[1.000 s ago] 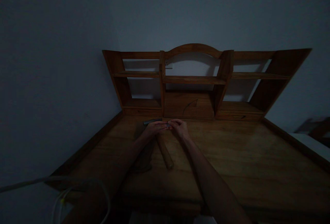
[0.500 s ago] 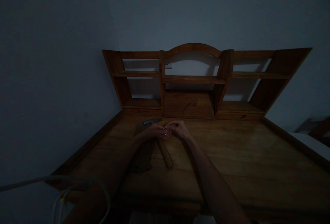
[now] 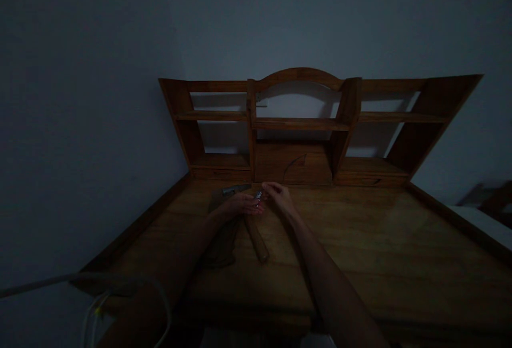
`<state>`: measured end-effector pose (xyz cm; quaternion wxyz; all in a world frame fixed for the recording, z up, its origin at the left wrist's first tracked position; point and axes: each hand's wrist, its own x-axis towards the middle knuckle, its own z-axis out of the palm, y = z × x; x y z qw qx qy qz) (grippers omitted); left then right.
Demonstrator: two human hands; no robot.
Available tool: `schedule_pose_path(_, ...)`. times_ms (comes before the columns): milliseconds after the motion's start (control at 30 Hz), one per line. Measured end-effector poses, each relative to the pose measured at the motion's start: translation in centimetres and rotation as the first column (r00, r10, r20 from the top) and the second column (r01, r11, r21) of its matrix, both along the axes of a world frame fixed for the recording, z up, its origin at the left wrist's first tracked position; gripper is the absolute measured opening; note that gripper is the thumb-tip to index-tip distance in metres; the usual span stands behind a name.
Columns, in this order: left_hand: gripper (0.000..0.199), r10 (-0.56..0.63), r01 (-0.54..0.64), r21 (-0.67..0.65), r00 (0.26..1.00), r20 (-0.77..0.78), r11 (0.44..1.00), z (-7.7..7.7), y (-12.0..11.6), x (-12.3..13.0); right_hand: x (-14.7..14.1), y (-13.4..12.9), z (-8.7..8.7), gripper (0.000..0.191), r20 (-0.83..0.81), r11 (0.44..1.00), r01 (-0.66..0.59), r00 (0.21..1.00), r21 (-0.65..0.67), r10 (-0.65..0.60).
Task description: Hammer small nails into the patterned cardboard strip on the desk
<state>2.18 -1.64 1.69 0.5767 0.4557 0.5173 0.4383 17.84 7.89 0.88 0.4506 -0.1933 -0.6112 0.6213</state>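
My left hand [image 3: 241, 205] is closed on a small bundle of thin, shiny metal pieces [image 3: 258, 195], which look like nails lying side by side; the dim light hides their exact kind. Just right of them my right hand [image 3: 279, 196] has its fingers pinched near the upper end of the bundle. Whatever is between those fingertips is too small to make out. Beneath my left hand lies a hammer [image 3: 258, 240], its metal head toward the back and its wooden handle pointing toward me.
A wooden shelf unit [image 3: 294, 124] stands along the back of the wooden desk [image 3: 360, 241], against the wall. A dark flat shape [image 3: 220, 249] lies left of the hammer handle. A pale cable [image 3: 120, 277] loops across the lower left.
My right fingers have lifted slightly up and away from my left hand. The shiny metal pieces now show more clearly, standing up between the hands. The hammer has not moved.
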Motion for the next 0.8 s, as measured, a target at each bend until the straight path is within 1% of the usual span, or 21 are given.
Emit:
schedule_pose_path(133, 0.035, 0.054, -0.054, 0.023, 0.998, 0.030, 0.998, -0.5, 0.4, -0.5, -0.3, 0.6, -0.6, 0.038, -0.028, 0.997, 0.068, 0.997, -0.032, -0.069)
schedule_pose_path(267, 0.036, 0.103, -0.104, 0.035, 0.994, 0.047, 0.994, -0.8, 0.8, -0.7, -0.3, 1.2, -1.4, 0.040, -0.024, 0.994, 0.100, 0.995, -0.053, -0.101)
schedule_pose_path(367, 0.036, 0.121, -0.122, 0.026, 0.992, 0.046, 0.992, -0.8, 0.9, -0.6, -0.3, 1.4, -1.6, 0.039, -0.014, 0.992, 0.104, 0.994, -0.065, -0.105)
schedule_pose_path(600, 0.035, 0.180, -0.181, 0.036, 0.984, 0.011, 0.983, -0.9, 1.0, -0.7, -0.5, 1.0, -1.5, 0.038, -0.014, 0.995, 0.087, 0.996, -0.058, -0.088)
schedule_pose_path(733, 0.038, 0.229, -0.228, 0.041, 0.973, -0.001, 0.973, -0.9, 1.3, -0.9, -0.6, 0.9, -1.7, 0.039, -0.003, 0.994, 0.083, 0.996, -0.071, -0.084)
schedule_pose_path(800, 0.039, 0.227, -0.227, 0.037, 0.974, -0.004, 0.973, -0.7, 1.3, -0.8, -0.6, 0.9, -1.7, 0.040, 0.002, 0.994, 0.081, 0.997, -0.078, -0.081)
